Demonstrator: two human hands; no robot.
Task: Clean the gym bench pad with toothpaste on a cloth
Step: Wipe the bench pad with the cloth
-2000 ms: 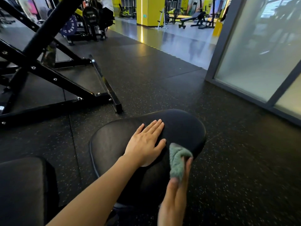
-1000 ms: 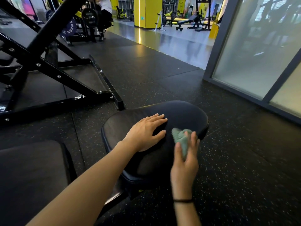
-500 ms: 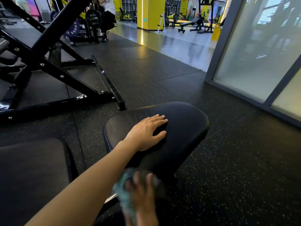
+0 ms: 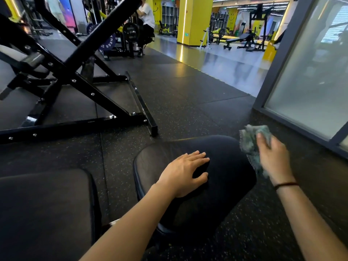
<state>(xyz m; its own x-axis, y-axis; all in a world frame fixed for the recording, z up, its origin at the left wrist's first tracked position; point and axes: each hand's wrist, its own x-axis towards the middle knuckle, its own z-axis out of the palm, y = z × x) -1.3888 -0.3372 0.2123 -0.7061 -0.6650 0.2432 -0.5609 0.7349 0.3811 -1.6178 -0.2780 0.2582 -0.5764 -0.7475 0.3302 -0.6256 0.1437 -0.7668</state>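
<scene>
A black padded bench seat (image 4: 227, 166) fills the lower middle of the head view. My left hand (image 4: 185, 174) lies flat on its top with straight fingers. My right hand (image 4: 271, 157) grips a bunched grey-green cloth (image 4: 248, 140) at the pad's far right edge; the cloth looks blurred, and part of it hangs down behind my palm. No toothpaste tube is in view.
A second black pad (image 4: 43, 210) lies at the lower left. A black steel machine frame (image 4: 81, 87) stands on the rubber floor to the left. A frosted glass partition (image 4: 310, 81) runs along the right. A person (image 4: 146, 17) sits at a machine far back.
My right hand swept the cloth from the pad's near edge up to its far right edge. My left hand stayed flat on the pad. The camera tilted up slightly.
</scene>
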